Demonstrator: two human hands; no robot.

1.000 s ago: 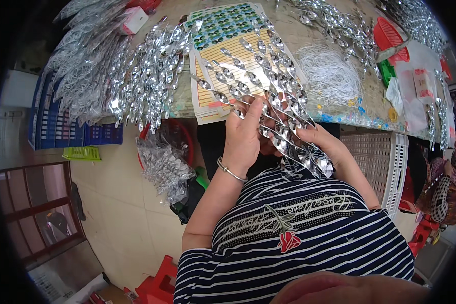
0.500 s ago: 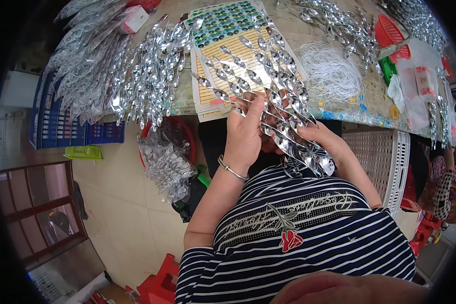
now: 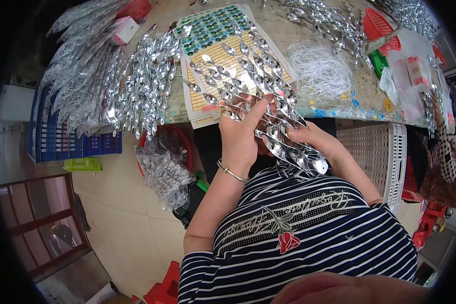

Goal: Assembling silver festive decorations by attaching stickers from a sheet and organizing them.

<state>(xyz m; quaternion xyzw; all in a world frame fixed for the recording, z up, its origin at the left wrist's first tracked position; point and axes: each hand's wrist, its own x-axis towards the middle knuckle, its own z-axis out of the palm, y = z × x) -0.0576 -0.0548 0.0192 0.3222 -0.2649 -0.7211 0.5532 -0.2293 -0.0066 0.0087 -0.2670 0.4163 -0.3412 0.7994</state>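
A fanned bunch of shiny silver twisted strips is held in front of me at the table edge. My left hand closes on its left side, thumb pressed over the strips. My right hand grips the lower right part, with its thumb on top and the other fingers mostly hidden. Loose lower ends hang toward my striped shirt. Under the far ends lie sticker sheets, with green-and-blue eye-like shapes above and yellow stripes below.
More silver strips and plastic-wrapped bundles lie to the left. White string is heaped on the right, near a red basket. Below stand a blue crate, a white crate and a bag of silver pieces.
Both hands keep hold of the bunch, with only a slight shift. The whole view has moved a little. At the far right, another person's checked sleeve has risen toward the table.
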